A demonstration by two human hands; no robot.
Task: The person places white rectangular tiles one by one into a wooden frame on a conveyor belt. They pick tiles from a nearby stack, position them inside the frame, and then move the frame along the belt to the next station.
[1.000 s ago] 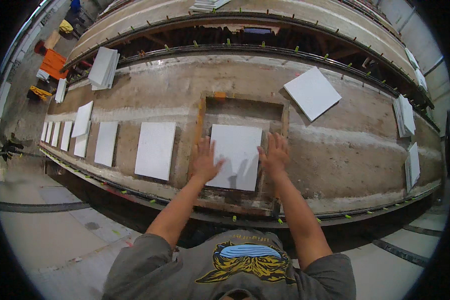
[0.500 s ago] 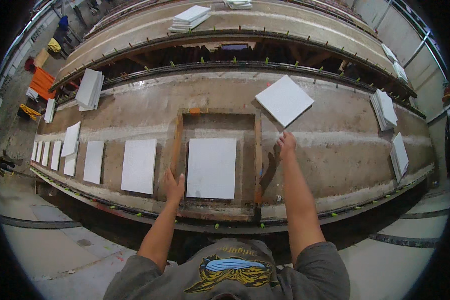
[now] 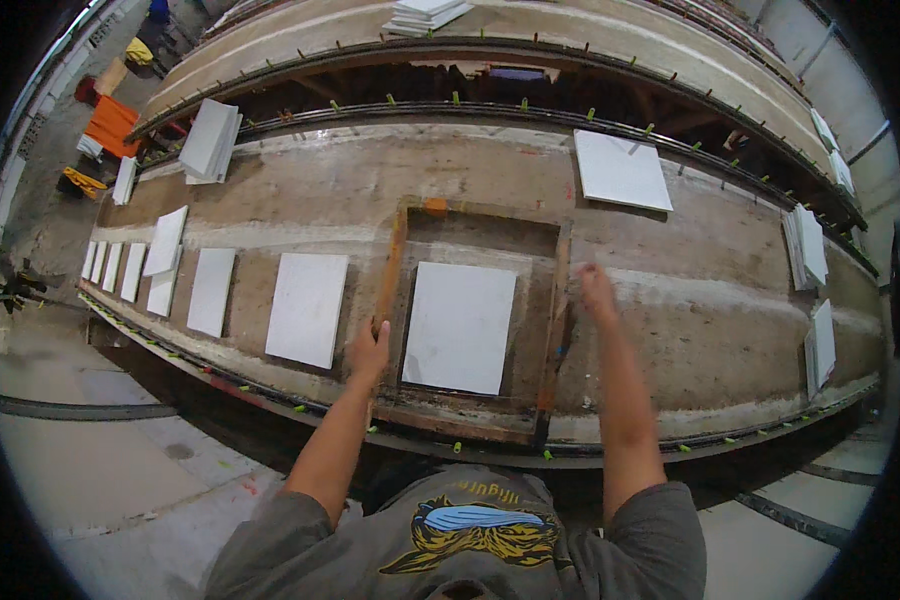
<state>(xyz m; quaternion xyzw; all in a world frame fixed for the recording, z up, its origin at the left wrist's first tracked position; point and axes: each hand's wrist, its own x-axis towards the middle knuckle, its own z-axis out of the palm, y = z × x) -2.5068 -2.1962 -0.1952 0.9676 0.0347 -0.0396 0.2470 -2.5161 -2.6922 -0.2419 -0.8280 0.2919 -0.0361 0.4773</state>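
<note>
A rectangular wooden frame (image 3: 394, 262) lies on the long brown table in front of me, with a white panel (image 3: 460, 328) flat inside it. My left hand (image 3: 369, 350) is closed round the frame's left rail near its front end, thumb up. Just right of the frame's right rail, my right hand (image 3: 598, 292) hovers over the table; its fingers are smeared by motion and I see nothing in it. Beyond that hand, another white panel (image 3: 624, 172) lies by the table's far edge.
White panels (image 3: 308, 310) stretch in a row to the left, some overlapping. A panel stack (image 3: 210, 142) sits at the far left, with more stacks (image 3: 806, 248) at the right end. Green pegs (image 3: 457, 447) line the rails along the brown table (image 3: 700, 340). A second long table stands behind.
The far right panel has slid away toward the table's far edge and turned. My right hand is now well apart from it, beside the frame. My left hand stays at the frame's left rail.
</note>
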